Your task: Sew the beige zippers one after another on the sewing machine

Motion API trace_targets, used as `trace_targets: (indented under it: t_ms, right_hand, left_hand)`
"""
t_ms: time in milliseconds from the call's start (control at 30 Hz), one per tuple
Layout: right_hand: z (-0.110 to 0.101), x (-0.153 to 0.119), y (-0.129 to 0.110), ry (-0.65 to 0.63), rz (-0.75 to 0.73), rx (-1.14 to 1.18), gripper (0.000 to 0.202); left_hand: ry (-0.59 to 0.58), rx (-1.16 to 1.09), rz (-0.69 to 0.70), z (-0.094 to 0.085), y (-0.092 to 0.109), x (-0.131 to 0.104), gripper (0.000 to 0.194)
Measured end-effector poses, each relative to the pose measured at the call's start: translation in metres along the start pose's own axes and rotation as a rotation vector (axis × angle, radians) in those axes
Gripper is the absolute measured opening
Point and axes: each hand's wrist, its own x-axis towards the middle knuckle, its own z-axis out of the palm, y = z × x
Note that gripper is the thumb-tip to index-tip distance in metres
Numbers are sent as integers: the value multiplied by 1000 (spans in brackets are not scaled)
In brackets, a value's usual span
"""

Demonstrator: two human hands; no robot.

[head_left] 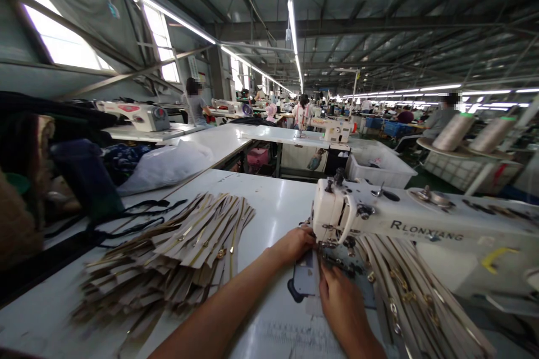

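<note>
Guiding evenly suits the left hand (297,244) beside and right hand (342,302) before the Rlonxiang sewing machine's head (329,210), neither grip discernible.

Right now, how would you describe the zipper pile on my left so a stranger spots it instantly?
On the white tabletop, look left of the sewing machine lettered RLONXIANG. There lies the zipper pile, greyish with gold-coloured lines. Unlike the zipper bundle under the machine's arm, it spreads in a rough, layered fan.
</note>
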Motion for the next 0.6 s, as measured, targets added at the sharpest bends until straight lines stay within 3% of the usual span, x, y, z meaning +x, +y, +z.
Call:
trace_targets:
  t_ms: [267,600]
  right_hand:
    - [1,-2,-7,8,-3,-77,41]
    - [-2,-2,-7,10,13,-15,43]
  left_hand:
    - [10,74,56,-3,-1,-2,22]
    - [4,131,79,-5,3,-1,22]
